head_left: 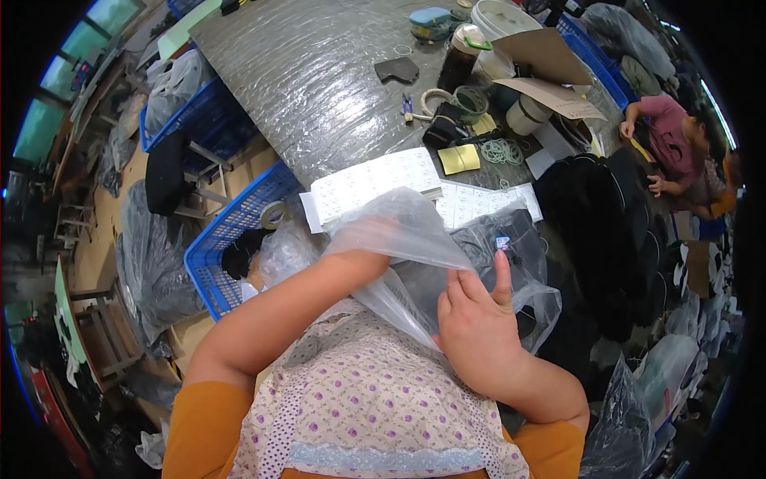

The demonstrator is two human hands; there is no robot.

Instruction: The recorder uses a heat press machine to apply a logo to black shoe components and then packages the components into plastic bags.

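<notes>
A large clear plastic bag (411,227) spreads in front of me, its film crumpled and lifted. My left hand (367,235) is inside or under the film, which blurs its fingers. My right hand (479,319) pinches the bag's edge between its lower fingers, index finger raised. A small blue-and-white sticker (502,243) shows at that index fingertip. Under the film on the right lies something dark (523,231), too covered to make out. Just beyond the bag rest a stack of white printed label sheets (375,184) and another printed sheet (487,204).
A blue crate (209,259) with a tape roll stands at my left. Black goods (586,239) are piled at right. On the film-covered table (295,80) are a dark drink bottle (461,60), yellow notes (459,160) and rubber bands (503,152). Another person (674,124) works at far right.
</notes>
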